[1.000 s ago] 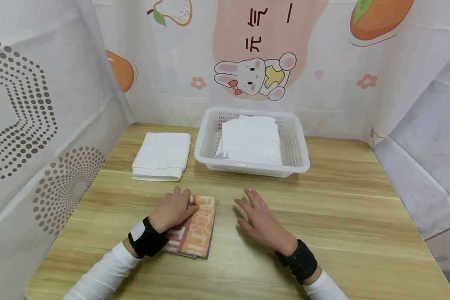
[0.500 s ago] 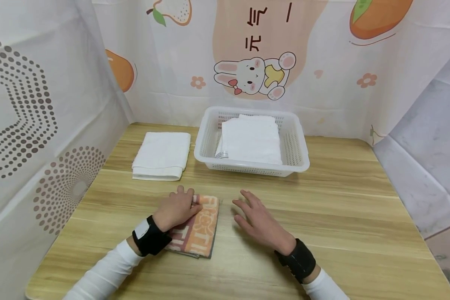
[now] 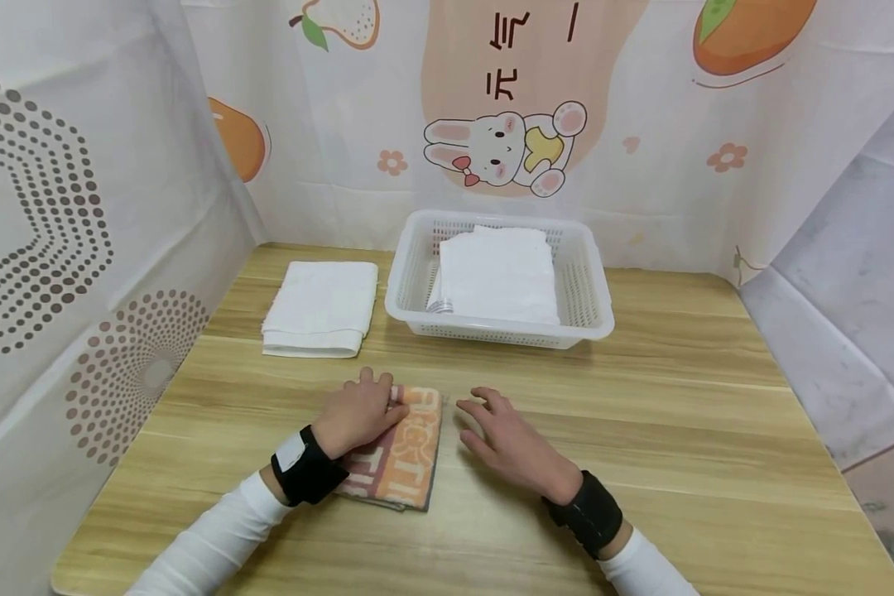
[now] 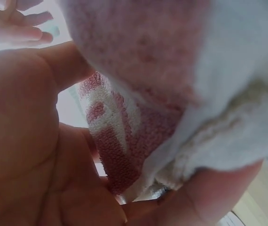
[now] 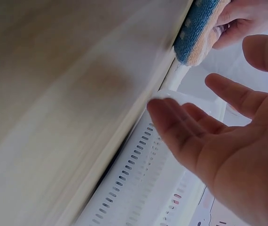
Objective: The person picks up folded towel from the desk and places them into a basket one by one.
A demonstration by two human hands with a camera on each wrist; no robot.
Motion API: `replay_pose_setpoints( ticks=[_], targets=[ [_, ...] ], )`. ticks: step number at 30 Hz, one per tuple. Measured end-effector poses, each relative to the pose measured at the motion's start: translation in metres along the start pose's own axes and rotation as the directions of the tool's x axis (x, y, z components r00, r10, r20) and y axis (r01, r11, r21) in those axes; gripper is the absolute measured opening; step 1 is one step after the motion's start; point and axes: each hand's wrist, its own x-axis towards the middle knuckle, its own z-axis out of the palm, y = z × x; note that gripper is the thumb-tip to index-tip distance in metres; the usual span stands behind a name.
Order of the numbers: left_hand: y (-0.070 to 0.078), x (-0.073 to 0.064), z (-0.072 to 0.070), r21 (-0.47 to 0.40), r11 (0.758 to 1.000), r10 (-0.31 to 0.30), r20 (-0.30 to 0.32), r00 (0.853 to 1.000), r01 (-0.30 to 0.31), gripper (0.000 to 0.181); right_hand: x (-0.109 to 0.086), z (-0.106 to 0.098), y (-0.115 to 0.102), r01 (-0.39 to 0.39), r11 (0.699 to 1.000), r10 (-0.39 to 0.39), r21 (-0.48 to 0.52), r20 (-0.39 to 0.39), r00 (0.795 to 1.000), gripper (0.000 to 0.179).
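A folded orange and maroon patterned towel (image 3: 406, 455) lies on the table in the head view, its underside blue in the right wrist view. My left hand (image 3: 353, 414) grips its left part, thumb on top. In the left wrist view the towel's maroon and white pile (image 4: 120, 127) sits between thumb and fingers; some fingers are hidden by cloth. To the right of the towel, and apart from it, is my right hand (image 3: 517, 439), fingers spread and slightly bent. Nothing is in that hand; the right wrist view shows its palm (image 5: 251, 160) bare.
Behind the hands stands a white plastic basket (image 3: 599, 319) with folded white towels (image 3: 499, 277) inside. Left of it, a folded white towel (image 3: 324, 306) lies on the wooden table (image 3: 678, 397). Printed curtains (image 3: 328, 124) enclose the back and sides.
My left hand and the patterned towel have slid a little to the right. My right hand has shifted slightly left, and its fingers bend a bit more.
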Motion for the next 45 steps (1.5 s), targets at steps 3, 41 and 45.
replay_pose_setpoints(
  ticks=[3,41,45],
  targets=[
    [0.002,0.001,0.001,0.001,1.0,0.013,-0.013,1.0,-0.013,0.044,0.001,0.001,-0.001,-0.008,1.0,0.009,-0.015,0.016,1.0,0.046],
    [0.022,0.006,0.008,-0.05,0.996,0.072,-0.023,0.997,-0.073,0.041,0.007,0.01,-0.006,0.092,0.994,-0.082,-0.063,0.145,0.986,0.044],
    [0.019,0.007,0.007,-0.071,0.994,0.086,-0.006,0.996,-0.086,0.04,0.006,0.011,-0.005,0.11,0.991,-0.1,-0.075,0.136,0.986,0.043]
  ],
)
